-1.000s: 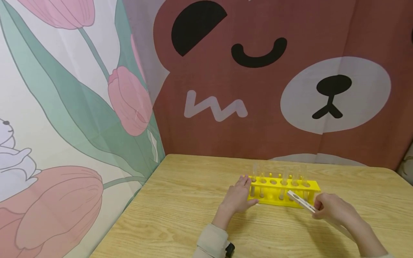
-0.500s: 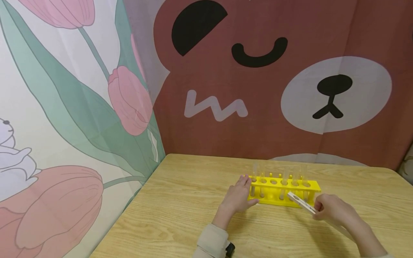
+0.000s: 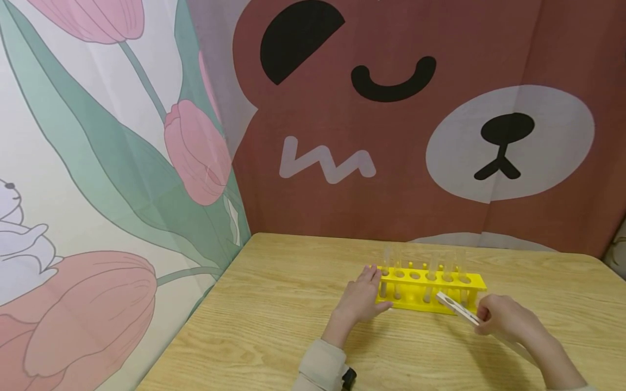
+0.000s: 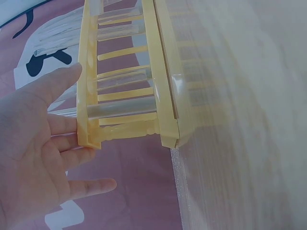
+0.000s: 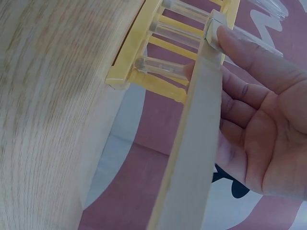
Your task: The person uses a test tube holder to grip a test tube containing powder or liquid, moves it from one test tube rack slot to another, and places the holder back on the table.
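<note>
A yellow test tube rack stands on the table, holding several clear glass test tubes upright. One hole near its middle shows no tube. My left hand rests at the rack's left end, fingers extended. In the left wrist view, its thumb lies at the edge of the rack's top plate. My right hand pinches a wooden test tube holder between thumb and fingers. The holder slants up to the left, its tip overlapping the rack's front in the head view. Its long handle runs below the hand.
The wood-grain table extends around the rack. Behind it hangs a brown bear-print cloth, and a tulip-print cloth covers the left side. A black band shows at the left sleeve.
The wooden test tube holder and my right hand have shifted very slightly down and to the right. My left hand and the rack have stayed in place.
</note>
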`<state>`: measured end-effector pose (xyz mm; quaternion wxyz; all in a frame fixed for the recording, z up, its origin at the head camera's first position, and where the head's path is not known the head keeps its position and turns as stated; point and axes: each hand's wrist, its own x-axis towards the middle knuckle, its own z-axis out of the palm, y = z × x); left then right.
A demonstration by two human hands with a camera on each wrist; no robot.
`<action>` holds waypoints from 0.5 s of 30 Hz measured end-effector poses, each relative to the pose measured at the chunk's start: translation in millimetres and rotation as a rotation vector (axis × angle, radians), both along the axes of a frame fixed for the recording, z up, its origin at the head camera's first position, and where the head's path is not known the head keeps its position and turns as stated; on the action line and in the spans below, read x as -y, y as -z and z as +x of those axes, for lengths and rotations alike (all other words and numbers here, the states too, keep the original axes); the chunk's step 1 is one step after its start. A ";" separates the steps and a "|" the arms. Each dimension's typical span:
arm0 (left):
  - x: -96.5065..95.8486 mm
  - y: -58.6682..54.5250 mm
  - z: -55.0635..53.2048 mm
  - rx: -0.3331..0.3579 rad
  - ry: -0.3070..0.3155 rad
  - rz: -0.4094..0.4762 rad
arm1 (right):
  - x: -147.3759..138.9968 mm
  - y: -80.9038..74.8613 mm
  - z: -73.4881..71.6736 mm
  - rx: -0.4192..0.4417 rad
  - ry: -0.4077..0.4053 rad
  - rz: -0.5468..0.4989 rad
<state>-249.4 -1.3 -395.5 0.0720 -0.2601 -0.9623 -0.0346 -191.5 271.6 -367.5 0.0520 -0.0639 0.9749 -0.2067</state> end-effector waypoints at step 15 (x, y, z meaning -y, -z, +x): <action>0.0 -0.3 -0.1 -0.004 0.006 0.006 | -2.1 1.1 -1.6 0.027 -0.005 0.011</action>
